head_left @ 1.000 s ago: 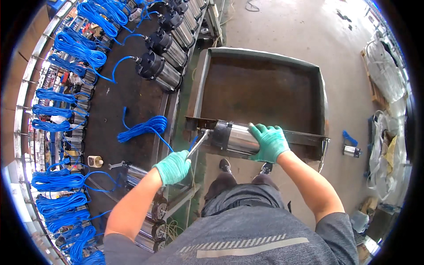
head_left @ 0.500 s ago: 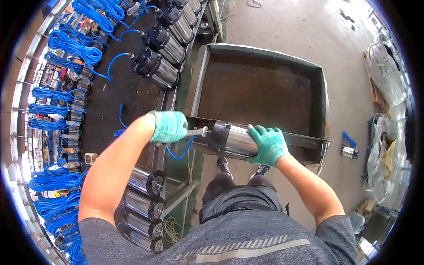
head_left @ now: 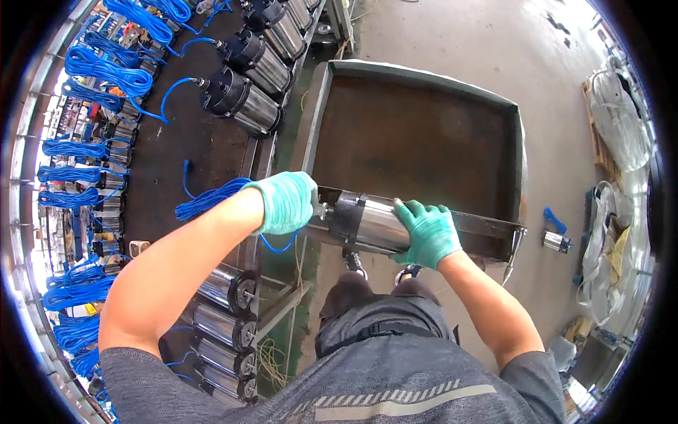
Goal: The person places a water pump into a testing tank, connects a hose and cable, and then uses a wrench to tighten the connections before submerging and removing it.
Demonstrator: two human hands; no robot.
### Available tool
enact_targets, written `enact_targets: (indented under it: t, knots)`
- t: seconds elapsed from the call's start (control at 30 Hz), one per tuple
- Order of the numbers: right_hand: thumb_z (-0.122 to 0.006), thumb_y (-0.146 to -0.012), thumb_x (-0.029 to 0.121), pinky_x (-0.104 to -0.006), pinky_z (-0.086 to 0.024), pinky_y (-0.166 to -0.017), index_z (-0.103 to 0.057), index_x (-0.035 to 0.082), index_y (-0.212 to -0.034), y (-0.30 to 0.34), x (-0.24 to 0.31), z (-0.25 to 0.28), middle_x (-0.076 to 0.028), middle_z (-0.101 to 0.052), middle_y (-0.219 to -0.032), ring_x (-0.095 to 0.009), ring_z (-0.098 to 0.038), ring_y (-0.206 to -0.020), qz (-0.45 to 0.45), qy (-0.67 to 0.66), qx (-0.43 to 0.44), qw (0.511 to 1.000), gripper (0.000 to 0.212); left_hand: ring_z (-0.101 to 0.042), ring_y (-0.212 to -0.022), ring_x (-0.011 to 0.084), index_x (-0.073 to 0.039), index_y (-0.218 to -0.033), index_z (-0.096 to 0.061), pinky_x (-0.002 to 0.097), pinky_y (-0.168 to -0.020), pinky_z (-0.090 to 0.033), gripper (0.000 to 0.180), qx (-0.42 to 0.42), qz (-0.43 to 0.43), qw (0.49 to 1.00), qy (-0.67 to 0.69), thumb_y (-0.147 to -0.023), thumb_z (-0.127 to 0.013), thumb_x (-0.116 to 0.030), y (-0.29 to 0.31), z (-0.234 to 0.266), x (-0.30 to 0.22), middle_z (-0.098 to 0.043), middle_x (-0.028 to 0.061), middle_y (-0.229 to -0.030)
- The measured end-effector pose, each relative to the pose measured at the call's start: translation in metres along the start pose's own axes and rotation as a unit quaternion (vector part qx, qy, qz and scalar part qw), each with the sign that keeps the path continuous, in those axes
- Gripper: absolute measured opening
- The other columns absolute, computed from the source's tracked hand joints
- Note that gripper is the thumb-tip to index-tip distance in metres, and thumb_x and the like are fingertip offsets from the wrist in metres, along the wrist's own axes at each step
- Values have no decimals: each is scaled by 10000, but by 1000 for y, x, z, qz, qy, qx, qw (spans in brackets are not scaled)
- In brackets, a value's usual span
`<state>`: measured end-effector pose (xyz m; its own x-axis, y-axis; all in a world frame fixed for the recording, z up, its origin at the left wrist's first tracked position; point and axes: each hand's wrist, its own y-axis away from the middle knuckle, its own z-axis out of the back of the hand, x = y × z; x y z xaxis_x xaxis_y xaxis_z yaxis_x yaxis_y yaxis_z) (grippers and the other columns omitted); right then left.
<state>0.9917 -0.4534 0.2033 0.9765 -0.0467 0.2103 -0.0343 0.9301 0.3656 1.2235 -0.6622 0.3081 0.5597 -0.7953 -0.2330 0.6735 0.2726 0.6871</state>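
A submersible pump (head_left: 378,226) with a polished steel body and a black end cap lies on its side, across a metal rail at the near side of a tray. My right hand (head_left: 429,232), in a green glove, is wrapped round the plain steel end of it. My left hand (head_left: 288,203), gloved in green too, is closed round a metal wrench (head_left: 321,211). The wrench's head meets the cable fitting on the black cap; most of its handle is hidden in my fist. A blue cable (head_left: 279,247) hangs below the left hand, leading toward a coil (head_left: 212,200) on the bench.
The wide shallow tray (head_left: 417,69) has raised metal sides. On the dark bench (head_left: 187,145) to the left stand several pumps (head_left: 244,102) with coiled blue cables (head_left: 106,71). More pumps (head_left: 222,325) lie at the lower left. A small pump (head_left: 556,242) rests on the floor at right.
My left hand has moved right, closer to the pump's cap, so less of the wrench shows. The right hand keeps its hold on the pump body. The view has shifted slightly.
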Motion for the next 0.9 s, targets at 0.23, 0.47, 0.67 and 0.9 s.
enact_targets:
  t: [0.23, 0.47, 0.67, 0.9]
  knots:
    - [-839, -602, 617, -562, -372, -1093, -372, 221, -1536, -4, -2, -2, -141, -528, -1436, -358, -560, -1239, 7, 15, -2, 1000, 1116, -647, -702, 438, -67, -989, -593, 548, -661, -498, 107, -116, 104, 978, 137, -890, -553, -65, 61, -50, -38, -641, 232, -720]
    - [-879, -521, 582, -569, -382, -1062, -424, 221, -1493, -11, -1, -4, -133, -551, -1370, -339, -552, -1214, 17, 13, -17, 1000, 1132, -661, -789, 397, -83, -1036, -583, 510, -689, -539, 180, -177, 162, 954, 180, -857, -593, -95, 77, -155, -75, -647, 186, -909]
    - [-880, -513, 578, -556, -389, -1045, -436, 217, -1483, -15, -1, -8, -135, -549, -1363, -336, -555, -1205, 22, 21, -20, 999, 1126, -660, -791, 404, -106, -1044, -602, 516, -659, -546, 186, -221, 162, 934, 229, -860, -618, -128, 28, -286, -76, -630, 191, -952]
    - [-874, -519, 580, -536, -396, -1040, -431, 193, -1493, -13, 2, -12, -142, -554, -1356, -331, -571, -1177, 23, 16, -44, 999, 1138, -648, -809, 435, -88, -1033, -644, 509, -678, -539, 204, -368, 106, 887, 257, -835, -609, -55, -55, -377, -33, -642, 209, -982]
